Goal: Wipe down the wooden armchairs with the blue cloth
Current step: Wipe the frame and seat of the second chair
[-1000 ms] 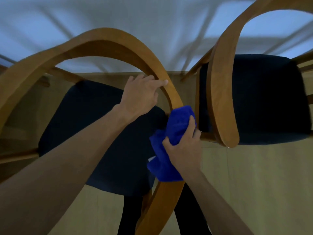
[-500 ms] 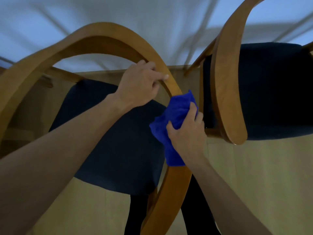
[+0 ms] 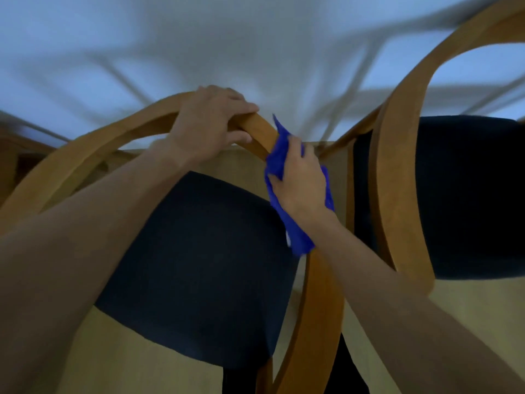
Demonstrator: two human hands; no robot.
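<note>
Your left hand grips the curved wooden rail of the near armchair, close to the top of its arch. The fingers curl over the top of the wood and the thumb lies along its lower side, so the rail is held between them. Your forearm stretches up to it across the chair's dark seat cushion.

Your right hand holds the blue cloth bunched against the same rail, just to the right of your left hand and slightly lower on the curve. The fingers are wrapped over the cloth and press it onto the wood. One corner of the cloth sticks up above your knuckles, and a longer tail hangs down below your wrist, along the rail where it descends toward the bottom of the view. The two hands are close together on the rail but apart, with a short stretch of bare wood between them.

The second armchair stands just beside the first on the right, with its own curved wooden arm and a dark seat cushion. Neither hand touches it, nor does the cloth. Both chairs stand on a light wooden floor, and a pale wall crossed by soft shadows rises behind them. The upper edges of the view are blurred.
</note>
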